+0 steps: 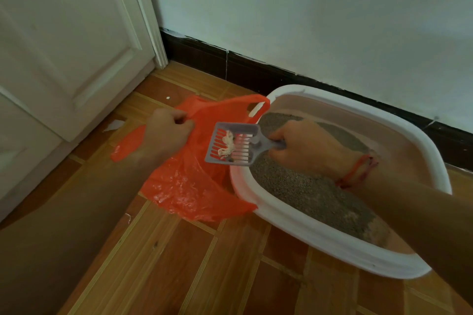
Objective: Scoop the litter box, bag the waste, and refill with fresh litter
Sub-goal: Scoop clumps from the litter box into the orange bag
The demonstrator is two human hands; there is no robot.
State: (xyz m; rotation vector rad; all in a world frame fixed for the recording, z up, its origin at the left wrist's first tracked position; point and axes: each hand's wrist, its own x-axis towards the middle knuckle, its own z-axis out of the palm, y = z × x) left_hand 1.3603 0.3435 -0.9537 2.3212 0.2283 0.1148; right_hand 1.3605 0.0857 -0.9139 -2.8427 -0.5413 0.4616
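A white-rimmed litter box [332,240] with pink inner walls sits on the floor by the wall, holding grey litter [307,192]. My right hand [304,146] grips the handle of a grey slotted scoop [231,146], held over the box's left rim and the bag. A pale clump [227,144] lies on the scoop's slats. My left hand [166,133] pinches the edge of an orange plastic bag [184,186], holding it up beside the box. A red string is tied round my right wrist.
A white panelled door [64,46] stands at the left. A dark skirting board [256,69] runs under the pale wall behind the box. The floor [179,263] is wood-patterned tile, with small white scraps [114,125] near the door.
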